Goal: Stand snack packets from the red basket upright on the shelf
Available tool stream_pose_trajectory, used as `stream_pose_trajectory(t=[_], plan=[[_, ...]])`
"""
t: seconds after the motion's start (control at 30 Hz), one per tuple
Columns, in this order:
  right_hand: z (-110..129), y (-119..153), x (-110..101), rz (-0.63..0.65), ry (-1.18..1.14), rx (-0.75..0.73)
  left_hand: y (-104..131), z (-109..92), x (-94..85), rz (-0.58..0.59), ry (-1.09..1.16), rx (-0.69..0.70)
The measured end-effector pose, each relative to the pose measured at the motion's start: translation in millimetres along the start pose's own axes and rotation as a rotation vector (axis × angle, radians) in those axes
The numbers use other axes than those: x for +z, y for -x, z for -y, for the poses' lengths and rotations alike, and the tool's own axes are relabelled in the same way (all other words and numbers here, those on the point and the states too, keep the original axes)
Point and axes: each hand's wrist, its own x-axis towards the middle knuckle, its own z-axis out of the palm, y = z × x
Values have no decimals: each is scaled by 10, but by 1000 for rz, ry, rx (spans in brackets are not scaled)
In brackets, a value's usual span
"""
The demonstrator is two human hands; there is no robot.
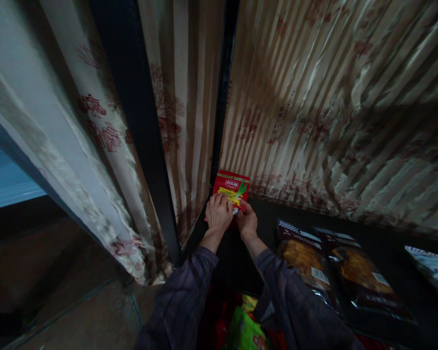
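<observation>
A red snack packet (233,182) with yellow strips and a green stalk printed on it leans in the back corner of a black shelf (237,262). My left hand (219,212) covers its lower left part, fingers bent over the front. At the lower right edge, my right hand (247,221) grips the packet between thumb and fingers. The packet's bottom is partly hidden by both hands. To the right of my right arm lie two dark bags, one brown food bag (304,257) and another brown food bag (363,270), both with clear windows.
A pleated printed curtain (295,97) hangs behind the shelf and another curtain (80,141) at the left. A black upright post (142,121) stands left of my hands. Below are a green packet (243,330) and others; a bluish-white packet (432,267) lies far right.
</observation>
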Motion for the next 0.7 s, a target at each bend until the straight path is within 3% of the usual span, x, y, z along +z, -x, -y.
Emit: stream_pose_trajectory(t=[0.2,0.37,0.53,0.7], plan=[[268,77,-45,-57,280,-300,29,1,62,112,-53,26],[510,-55,63,138,357,-467,13,21,78,193,-92,-3],[667,-357,241,368,472,-429,40,18,109,152,-65,3],[687,-639,320,407,572,-340,64,11,120,81,-30,37]])
